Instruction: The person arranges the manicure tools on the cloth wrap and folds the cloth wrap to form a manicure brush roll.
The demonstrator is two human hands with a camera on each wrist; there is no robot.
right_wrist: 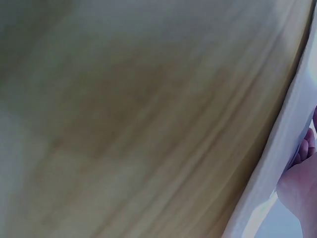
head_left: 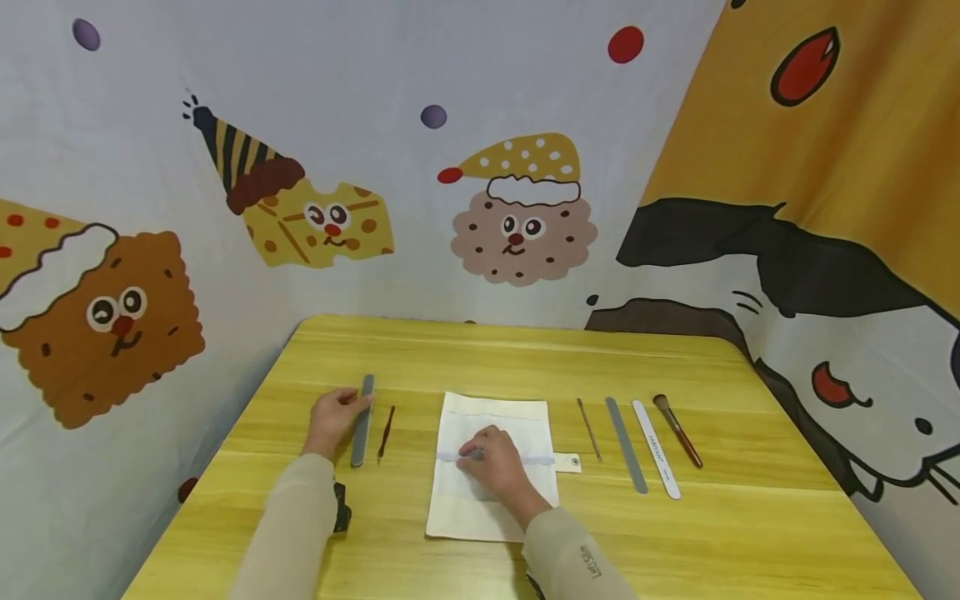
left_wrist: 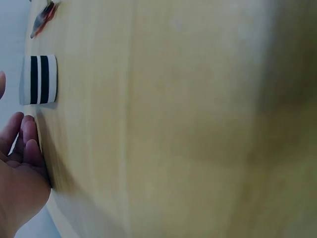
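On the left of the table lies a stack of grey nail files (head_left: 362, 421), its layered black-and-white end showing as a striped block (left_wrist: 42, 79) in the left wrist view. My left hand (head_left: 335, 419) is at its left side, fingertips against the upper part, not curled round it. A white cloth pouch (head_left: 491, 517) lies flat in the middle, with a pale lilac band (head_left: 536, 460) across it and a snap tab (head_left: 568, 462) on the right. My right hand (head_left: 495, 462) is over the band, fingers bent, pinching a small grey thing (head_left: 477, 454) whose kind I cannot tell.
A thin dark-red tool with a pointed tip (head_left: 386, 433) lies right of the stack. Right of the pouch are a slim metal tool (head_left: 590, 429), a grey nail file (head_left: 626, 446), a white nail file (head_left: 656, 450) and a makeup brush (head_left: 678, 431). A printed curtain surrounds the table.
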